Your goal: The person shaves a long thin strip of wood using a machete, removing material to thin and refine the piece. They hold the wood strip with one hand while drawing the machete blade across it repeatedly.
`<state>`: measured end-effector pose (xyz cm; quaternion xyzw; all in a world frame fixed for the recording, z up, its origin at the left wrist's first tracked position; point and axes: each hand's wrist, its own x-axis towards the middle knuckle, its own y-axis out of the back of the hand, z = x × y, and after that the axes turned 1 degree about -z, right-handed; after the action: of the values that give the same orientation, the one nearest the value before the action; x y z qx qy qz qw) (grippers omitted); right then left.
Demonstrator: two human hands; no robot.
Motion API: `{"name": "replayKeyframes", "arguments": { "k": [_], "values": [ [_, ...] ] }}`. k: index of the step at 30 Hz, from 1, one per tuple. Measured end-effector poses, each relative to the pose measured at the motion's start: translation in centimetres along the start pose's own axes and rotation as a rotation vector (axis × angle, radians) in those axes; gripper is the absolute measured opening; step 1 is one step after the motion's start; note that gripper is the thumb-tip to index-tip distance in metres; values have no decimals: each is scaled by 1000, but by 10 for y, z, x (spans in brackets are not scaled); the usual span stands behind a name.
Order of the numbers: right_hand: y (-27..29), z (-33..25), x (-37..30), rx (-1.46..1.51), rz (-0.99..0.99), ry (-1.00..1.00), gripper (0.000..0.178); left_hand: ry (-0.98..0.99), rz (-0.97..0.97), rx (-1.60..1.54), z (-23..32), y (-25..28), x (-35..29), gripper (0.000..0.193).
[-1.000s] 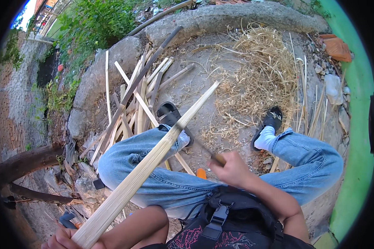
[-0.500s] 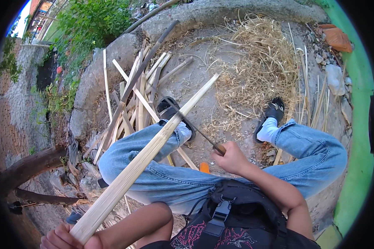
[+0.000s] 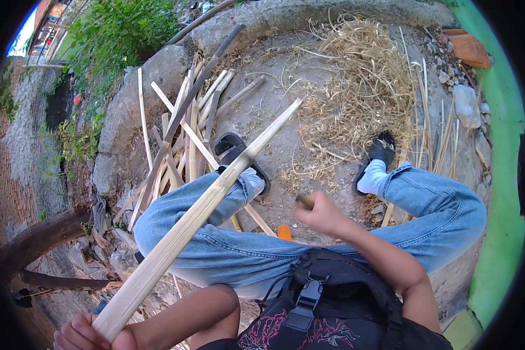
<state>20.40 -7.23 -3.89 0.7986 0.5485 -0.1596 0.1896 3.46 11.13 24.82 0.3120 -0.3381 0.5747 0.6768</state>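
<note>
My left hand point(image 3: 87, 335), at the lower left, is closed around the thick end of a long, pale split bamboo strip point(image 3: 188, 228). The strip slants up and away across my left thigh and tapers to a point beyond my left foot. In front of my lap, my right hand point(image 3: 322, 217) is wrapped round the handle of a knife point(image 3: 304, 202). Its blade is smeared by motion and hardly shows. A dark blur lies across the strip near my left shin, where the blade seems to pass.
Several cut bamboo pieces point(image 3: 193, 146) lie heaped beyond my left knee. A mound of curly shavings point(image 3: 361, 87) spreads past my feet. Thin strips point(image 3: 429, 116) lie at the right, near a green wall point(image 3: 504, 175). An orange object point(image 3: 284, 232) is between my legs. A low concrete kerb point(image 3: 114, 134) curves behind.
The knife's blade, plain across the strip before, is now blurred. My right hand has shifted slightly up and left. The strip stays in my left hand at nearly the same slant.
</note>
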Motion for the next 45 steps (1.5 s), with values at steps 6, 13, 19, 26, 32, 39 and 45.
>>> {"name": "replayKeyframes", "arguments": {
  "k": [6,13,19,26,32,39,45],
  "values": [
    [41,5,15,1261,-469,-394,20,152,-21,-382,6,-7,2,35],
    [29,7,21,1166,-392,-311,20,210,-27,-443,8,-7,4,37],
    [30,6,16,1210,-563,-208,14,235,-16,-595,6,-12,3,42],
    [33,3,13,1151,-767,-92,27,248,-86,-586,6,-9,6,42],
    [30,-2,13,1208,-860,-199,40,212,-24,-502,3,-4,1,36],
    [18,-3,19,1004,-538,-98,30,201,-13,-453,6,-3,2,33],
    [29,5,23,640,12,-84,22,177,66,-444,7,-14,3,42]
  ]
}}
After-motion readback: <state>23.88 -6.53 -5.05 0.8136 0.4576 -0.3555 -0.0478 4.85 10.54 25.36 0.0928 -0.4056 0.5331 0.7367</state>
